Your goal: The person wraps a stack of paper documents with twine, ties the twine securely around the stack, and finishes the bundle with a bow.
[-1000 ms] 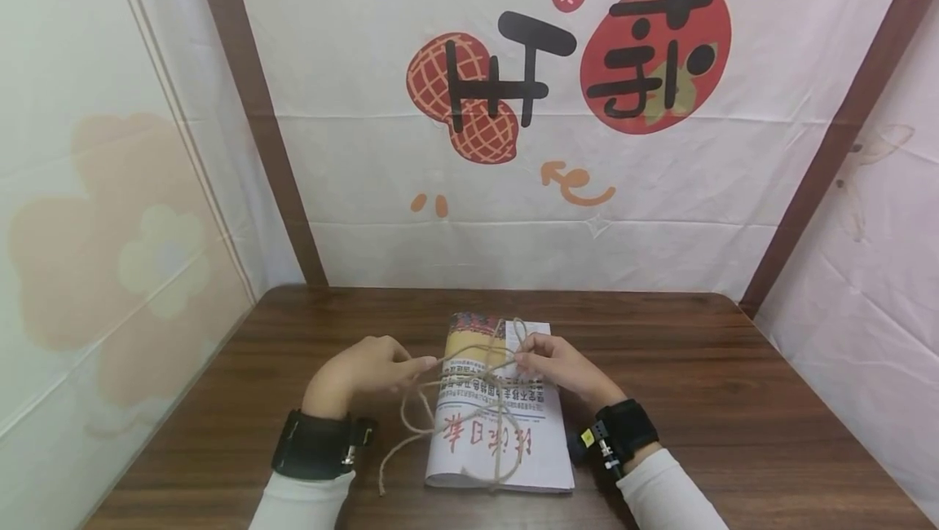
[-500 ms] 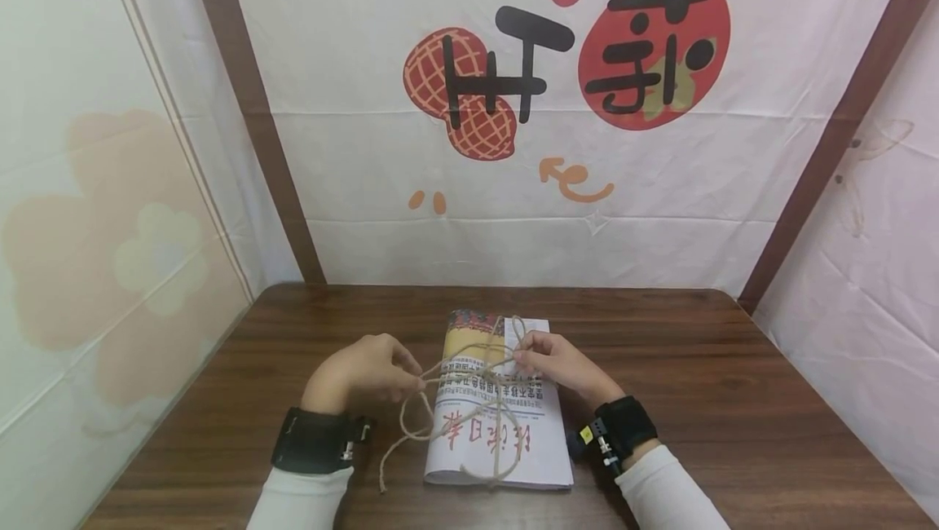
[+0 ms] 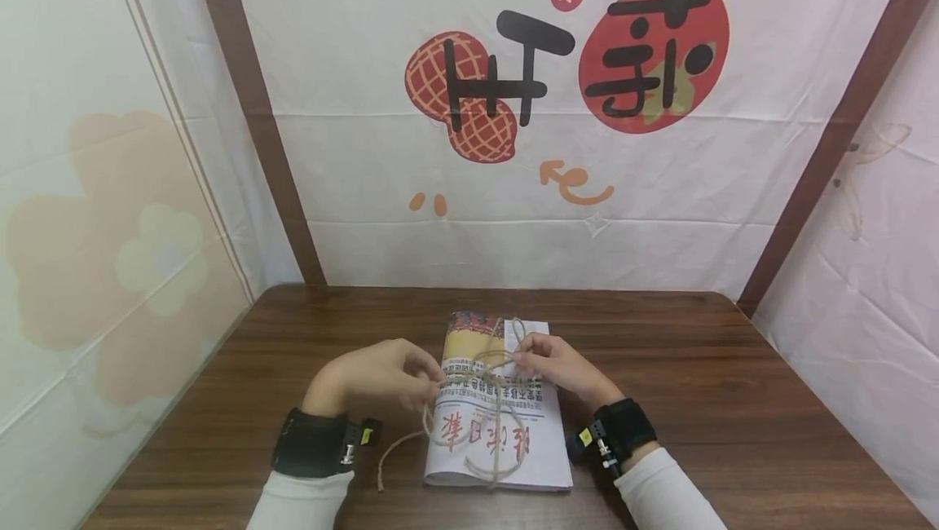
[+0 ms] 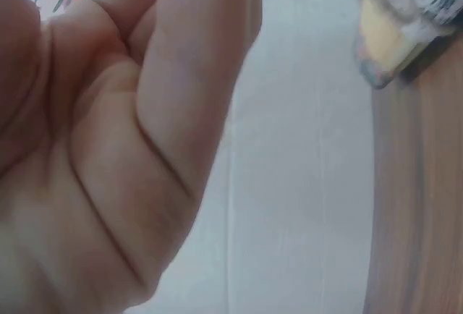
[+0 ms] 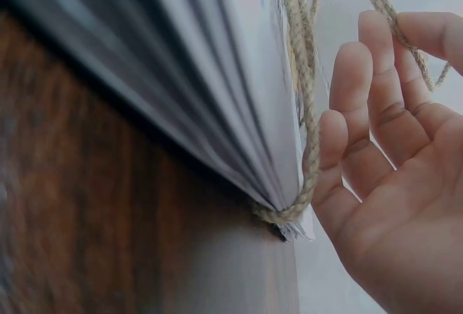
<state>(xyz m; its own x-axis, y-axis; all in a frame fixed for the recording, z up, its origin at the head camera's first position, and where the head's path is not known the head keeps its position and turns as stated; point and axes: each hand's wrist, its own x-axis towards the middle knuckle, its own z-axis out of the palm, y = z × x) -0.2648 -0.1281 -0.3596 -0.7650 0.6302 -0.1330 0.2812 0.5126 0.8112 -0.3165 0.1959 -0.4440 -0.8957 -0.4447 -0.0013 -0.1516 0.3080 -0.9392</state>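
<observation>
A folded newspaper bundle (image 3: 487, 432) lies on the table, with brown twine (image 3: 496, 440) crossing it lengthwise and across and looping loosely on top. At the bundle's left edge, my left hand (image 3: 389, 373) pinches a strand of the twine, its fingers curled. The left wrist view shows that palm (image 4: 108, 169), the fingertips out of frame. My right hand (image 3: 561, 363) is over the bundle's upper right side. In the right wrist view, its thumb and index finger pinch the twine (image 5: 383, 3), while the other fingers (image 5: 351, 75) reach beside the stacked sheets (image 5: 210, 90).
The brown wooden table (image 3: 704, 399) surrounds the bundle. A loose twine end (image 3: 389, 452) trails onto the table at the left. A printed white curtain (image 3: 352, 155) hangs behind. Both wrists wear black bands (image 3: 311, 442).
My left hand first curls onto the twine at the bundle's left, then moves slightly right with it. The loops on top draw smaller. My right hand stays in place.
</observation>
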